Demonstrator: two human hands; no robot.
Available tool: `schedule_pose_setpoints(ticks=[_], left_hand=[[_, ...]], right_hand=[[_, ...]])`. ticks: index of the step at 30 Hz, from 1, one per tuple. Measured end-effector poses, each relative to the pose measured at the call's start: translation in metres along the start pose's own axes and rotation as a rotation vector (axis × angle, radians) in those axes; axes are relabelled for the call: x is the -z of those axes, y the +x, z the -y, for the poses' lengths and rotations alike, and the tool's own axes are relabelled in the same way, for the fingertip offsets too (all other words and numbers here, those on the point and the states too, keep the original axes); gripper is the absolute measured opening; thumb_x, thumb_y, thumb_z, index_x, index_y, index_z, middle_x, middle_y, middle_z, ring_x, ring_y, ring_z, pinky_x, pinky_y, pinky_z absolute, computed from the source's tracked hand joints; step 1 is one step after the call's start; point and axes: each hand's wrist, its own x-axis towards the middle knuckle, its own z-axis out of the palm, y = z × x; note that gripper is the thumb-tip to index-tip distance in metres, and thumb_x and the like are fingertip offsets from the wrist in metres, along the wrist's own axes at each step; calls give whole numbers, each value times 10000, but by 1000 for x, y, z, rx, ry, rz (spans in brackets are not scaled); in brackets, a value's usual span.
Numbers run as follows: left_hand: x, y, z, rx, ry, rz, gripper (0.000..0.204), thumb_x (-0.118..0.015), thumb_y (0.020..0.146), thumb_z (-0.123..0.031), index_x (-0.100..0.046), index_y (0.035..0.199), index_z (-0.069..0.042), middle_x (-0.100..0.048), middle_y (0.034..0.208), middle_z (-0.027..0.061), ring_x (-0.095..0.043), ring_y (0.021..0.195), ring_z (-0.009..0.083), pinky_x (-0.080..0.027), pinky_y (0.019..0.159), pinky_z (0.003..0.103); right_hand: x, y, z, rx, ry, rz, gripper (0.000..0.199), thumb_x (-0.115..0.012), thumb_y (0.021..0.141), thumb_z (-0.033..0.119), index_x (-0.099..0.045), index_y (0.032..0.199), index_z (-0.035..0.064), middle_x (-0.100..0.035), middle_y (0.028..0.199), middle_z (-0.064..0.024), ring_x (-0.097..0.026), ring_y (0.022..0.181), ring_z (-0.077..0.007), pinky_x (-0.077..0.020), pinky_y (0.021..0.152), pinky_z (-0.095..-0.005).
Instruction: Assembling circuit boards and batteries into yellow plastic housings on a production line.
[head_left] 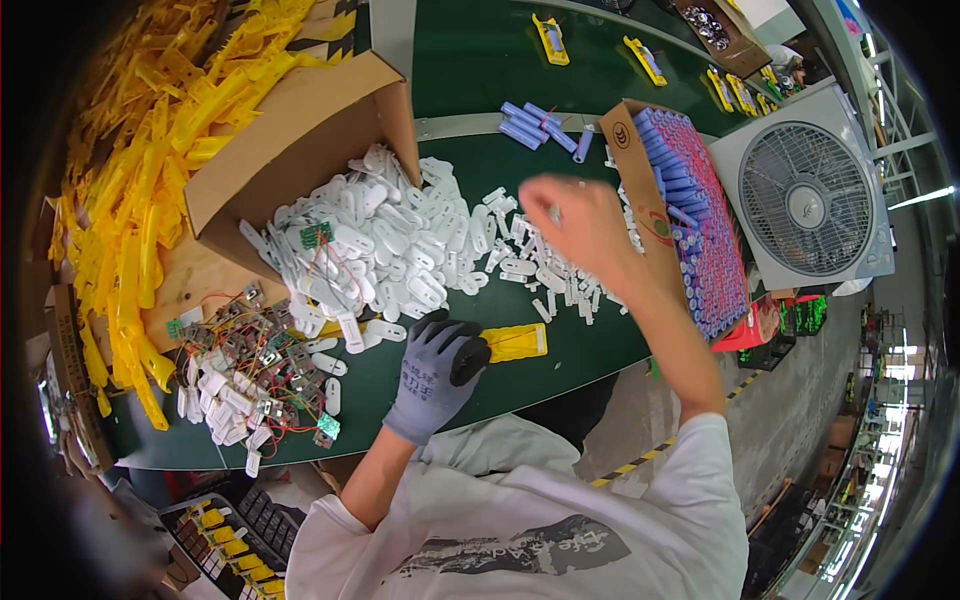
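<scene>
My left hand [437, 375], in a grey glove with black fingertips, is closed on one end of a yellow plastic casing [517, 342] near the table's front edge. Bare and slightly blurred, my right hand [580, 222] hovers over a scatter of small white plastic pieces [556, 265]. Its fingers are curled in, and whatever they may hold is hidden. Left of that scatter lies a heap of larger white oval covers [385, 235], spilling from a tipped cardboard box [290, 150]. Several loose blue-purple cylindrical battery cells [527, 127] lie beyond my right hand.
Yellow casings [150, 200] pile up at far left. Wired circuit boards [265, 345] lie front left. At right stand a carton of battery cells [690, 210] and a grey fan [805, 200]. Yellow casings with cells [551, 40] sit on the green belt [460, 60] behind.
</scene>
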Motion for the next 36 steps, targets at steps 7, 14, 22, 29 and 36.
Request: schedule_pose_setpoints(ticks=[7,14,22,29,36], left_hand=[[-7,5,2,-50,3,-30,174,-722,690,-83,-631,837,-104,-661,990,57,-601,931,275,-436,940,437],[-2,-2,4,-62,-9,-30,182,-719,687,-74,-632,845,-99,-656,988,69,-596,919,282,-439,928,440],[-3,-3,7,-38,-14,-49,188,-724,689,-77,-635,854,-97,-656,991,80,-600,919,299,-445,912,431],[-2,4,4,-33,31,14,196,-723,707,-108,-639,885,-111,-649,1021,69,-595,946,278,-429,952,441],[-4,3,-1,5,29,63,228,-729,695,-97,-646,907,-110,-649,1041,62,-589,971,286,-422,958,437]], right_hand=[[-61,84,-98,-82,-534,63,180,-696,751,173,-666,873,45,-673,788,-143,-670,762,-323,-543,647,-388],[-38,88,-46,-40,-711,572,258,-678,733,229,-659,869,10,-681,799,-183,-677,776,-323,-541,700,-419],[2,-71,21,-272,552,288,64,-584,907,74,-586,914,10,-680,881,-68,-651,836,-129,-489,761,-260],[-44,-135,47,-295,357,-88,125,-542,912,22,-624,1005,32,-598,753,-104,-579,620,-219,-464,582,-308],[-37,-131,35,-365,256,-41,181,-546,921,59,-626,1080,99,-607,660,-95,-577,495,-194,-425,465,-311]])
